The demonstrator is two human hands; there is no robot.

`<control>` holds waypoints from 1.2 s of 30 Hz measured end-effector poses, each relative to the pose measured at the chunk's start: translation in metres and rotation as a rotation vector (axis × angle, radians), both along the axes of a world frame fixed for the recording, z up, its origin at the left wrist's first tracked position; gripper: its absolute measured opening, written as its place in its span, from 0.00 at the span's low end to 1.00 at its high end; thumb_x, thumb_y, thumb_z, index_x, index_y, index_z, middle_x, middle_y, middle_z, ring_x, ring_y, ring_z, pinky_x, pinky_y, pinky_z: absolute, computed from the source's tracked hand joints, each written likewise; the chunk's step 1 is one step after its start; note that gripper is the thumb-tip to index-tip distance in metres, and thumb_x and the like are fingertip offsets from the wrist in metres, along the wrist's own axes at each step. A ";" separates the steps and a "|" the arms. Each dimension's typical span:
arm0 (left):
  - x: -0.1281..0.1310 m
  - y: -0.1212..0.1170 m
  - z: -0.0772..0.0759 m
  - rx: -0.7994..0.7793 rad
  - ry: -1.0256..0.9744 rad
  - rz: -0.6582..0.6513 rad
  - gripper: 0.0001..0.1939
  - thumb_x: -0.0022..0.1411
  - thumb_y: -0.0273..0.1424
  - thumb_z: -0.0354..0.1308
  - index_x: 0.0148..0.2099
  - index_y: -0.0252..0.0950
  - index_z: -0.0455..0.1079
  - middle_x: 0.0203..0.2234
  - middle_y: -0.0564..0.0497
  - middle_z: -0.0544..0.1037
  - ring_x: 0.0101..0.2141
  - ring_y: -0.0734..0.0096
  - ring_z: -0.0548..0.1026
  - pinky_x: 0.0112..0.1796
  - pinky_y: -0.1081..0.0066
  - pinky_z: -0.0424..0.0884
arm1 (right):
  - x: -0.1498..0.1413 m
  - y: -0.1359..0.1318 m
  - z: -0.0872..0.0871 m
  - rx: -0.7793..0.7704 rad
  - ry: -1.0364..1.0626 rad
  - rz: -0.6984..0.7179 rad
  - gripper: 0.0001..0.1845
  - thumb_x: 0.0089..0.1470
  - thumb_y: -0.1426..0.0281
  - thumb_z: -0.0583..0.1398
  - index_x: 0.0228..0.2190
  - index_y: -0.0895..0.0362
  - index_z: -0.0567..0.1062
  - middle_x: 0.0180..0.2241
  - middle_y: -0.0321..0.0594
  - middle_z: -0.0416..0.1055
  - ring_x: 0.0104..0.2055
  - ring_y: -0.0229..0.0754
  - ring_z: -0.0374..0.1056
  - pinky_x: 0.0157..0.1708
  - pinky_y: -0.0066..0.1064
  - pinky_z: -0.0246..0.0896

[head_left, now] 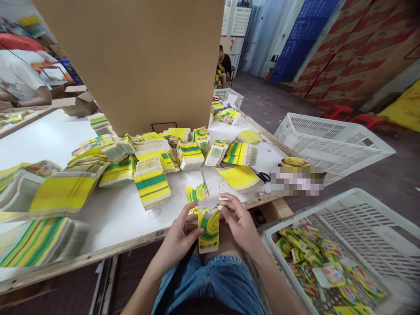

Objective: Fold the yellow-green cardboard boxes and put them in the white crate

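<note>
White table [114,227] behind, yellow-green packet [208,229] held upright between both hands [210,225].

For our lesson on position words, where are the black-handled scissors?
In the head view, the black-handled scissors lie right of centre on the white table, beside the flat yellow sheets.

My white table [111,227] has a wooden edge. Across it I see bundles of yellow, green and white printed cards [152,186], some upright, some slumped and fanned. A big brown cardboard panel [141,65] rises behind them. Toward my right, black-handled scissors [264,176] lie beside flat yellow sheets [239,177], with bananas [295,162] near the corner, beside something blurred out.
</note>
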State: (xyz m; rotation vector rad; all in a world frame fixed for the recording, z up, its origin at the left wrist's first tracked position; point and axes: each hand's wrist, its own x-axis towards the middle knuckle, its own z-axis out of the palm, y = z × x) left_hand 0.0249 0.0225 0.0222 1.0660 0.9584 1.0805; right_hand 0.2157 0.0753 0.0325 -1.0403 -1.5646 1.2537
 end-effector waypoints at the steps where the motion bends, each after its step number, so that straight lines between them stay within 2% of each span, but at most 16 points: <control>1: 0.000 0.001 -0.002 0.010 0.024 0.016 0.29 0.62 0.33 0.59 0.62 0.42 0.51 0.48 0.41 0.75 0.36 0.64 0.79 0.37 0.68 0.73 | 0.000 0.001 0.002 -0.002 -0.006 -0.014 0.19 0.62 0.58 0.54 0.48 0.56 0.70 0.35 0.42 0.74 0.35 0.42 0.69 0.39 0.33 0.65; 4: 0.003 0.002 -0.004 0.034 0.103 0.039 0.26 0.62 0.32 0.58 0.60 0.41 0.56 0.46 0.43 0.76 0.35 0.65 0.79 0.35 0.70 0.73 | 0.001 0.004 0.011 -0.079 -0.043 0.057 0.21 0.59 0.55 0.56 0.44 0.57 0.76 0.26 0.38 0.72 0.31 0.41 0.68 0.36 0.33 0.65; 7: 0.006 0.002 -0.004 0.048 0.175 0.051 0.24 0.63 0.32 0.57 0.60 0.41 0.58 0.41 0.45 0.78 0.33 0.66 0.78 0.34 0.70 0.73 | 0.000 0.006 0.017 -0.170 -0.054 0.152 0.26 0.49 0.55 0.65 0.47 0.55 0.75 0.36 0.39 0.76 0.36 0.42 0.70 0.38 0.33 0.67; 9: 0.006 0.003 -0.005 0.046 0.196 0.057 0.23 0.63 0.32 0.56 0.60 0.41 0.59 0.36 0.47 0.80 0.32 0.66 0.78 0.35 0.69 0.73 | 0.000 0.008 0.020 -0.204 0.004 0.200 0.29 0.45 0.52 0.66 0.46 0.55 0.76 0.40 0.42 0.76 0.40 0.44 0.71 0.41 0.35 0.68; 12: 0.006 0.003 -0.005 0.034 0.178 0.067 0.23 0.63 0.33 0.56 0.60 0.41 0.59 0.38 0.46 0.80 0.33 0.64 0.79 0.36 0.67 0.74 | 0.002 0.011 0.021 -0.231 0.040 0.244 0.29 0.49 0.48 0.62 0.42 0.58 0.79 0.31 0.41 0.75 0.34 0.43 0.70 0.37 0.35 0.67; 15: 0.007 0.004 -0.002 0.033 0.145 0.063 0.24 0.62 0.32 0.57 0.60 0.41 0.60 0.45 0.44 0.78 0.36 0.64 0.79 0.38 0.67 0.74 | 0.002 0.011 0.020 -0.182 -0.103 0.211 0.23 0.52 0.57 0.63 0.46 0.58 0.77 0.25 0.35 0.71 0.26 0.38 0.64 0.29 0.30 0.63; 17: 0.008 0.004 0.001 0.033 0.123 0.052 0.24 0.62 0.30 0.57 0.60 0.42 0.59 0.47 0.44 0.77 0.34 0.67 0.78 0.36 0.70 0.73 | 0.000 0.010 0.018 -0.106 -0.240 0.164 0.22 0.51 0.65 0.63 0.48 0.56 0.74 0.23 0.31 0.67 0.23 0.35 0.60 0.25 0.27 0.57; 20: 0.010 0.005 0.002 0.016 0.057 0.034 0.27 0.62 0.30 0.57 0.62 0.42 0.57 0.48 0.44 0.76 0.31 0.71 0.77 0.34 0.72 0.72 | -0.005 0.010 0.017 0.042 -0.427 0.080 0.17 0.52 0.70 0.60 0.46 0.55 0.75 0.20 0.29 0.61 0.22 0.35 0.57 0.23 0.26 0.52; 23: 0.010 0.006 0.001 -0.015 -0.021 0.032 0.28 0.61 0.32 0.59 0.62 0.42 0.57 0.49 0.42 0.76 0.33 0.68 0.78 0.35 0.70 0.73 | -0.008 0.011 0.019 0.117 -0.538 0.056 0.16 0.52 0.71 0.59 0.44 0.54 0.74 0.19 0.28 0.60 0.22 0.37 0.59 0.25 0.28 0.52; 28: 0.008 0.008 -0.001 -0.061 -0.103 0.047 0.27 0.60 0.32 0.61 0.60 0.42 0.58 0.50 0.42 0.75 0.40 0.61 0.79 0.40 0.66 0.74 | -0.013 0.010 0.021 0.086 -0.545 0.116 0.21 0.50 0.73 0.60 0.47 0.53 0.69 0.22 0.30 0.66 0.23 0.38 0.62 0.26 0.27 0.54; 31: 0.009 0.009 0.000 -0.055 -0.115 0.051 0.27 0.60 0.31 0.61 0.60 0.41 0.57 0.49 0.41 0.75 0.41 0.61 0.79 0.41 0.65 0.74 | -0.016 0.009 0.021 0.090 -0.583 0.069 0.21 0.50 0.73 0.60 0.48 0.54 0.68 0.24 0.31 0.69 0.24 0.39 0.63 0.28 0.29 0.55; 33: 0.008 0.009 0.001 -0.058 -0.109 0.067 0.27 0.60 0.31 0.61 0.59 0.42 0.58 0.49 0.42 0.75 0.41 0.61 0.79 0.40 0.65 0.74 | -0.014 0.010 0.022 0.106 -0.608 0.027 0.21 0.50 0.72 0.61 0.48 0.53 0.68 0.24 0.31 0.70 0.26 0.40 0.65 0.30 0.30 0.56; 36: 0.005 0.010 0.004 -0.076 -0.109 0.092 0.27 0.59 0.32 0.62 0.58 0.42 0.60 0.47 0.43 0.77 0.39 0.61 0.79 0.40 0.65 0.75 | -0.007 0.012 0.020 0.109 -0.525 0.057 0.18 0.52 0.70 0.61 0.46 0.51 0.72 0.28 0.33 0.73 0.27 0.40 0.66 0.32 0.31 0.59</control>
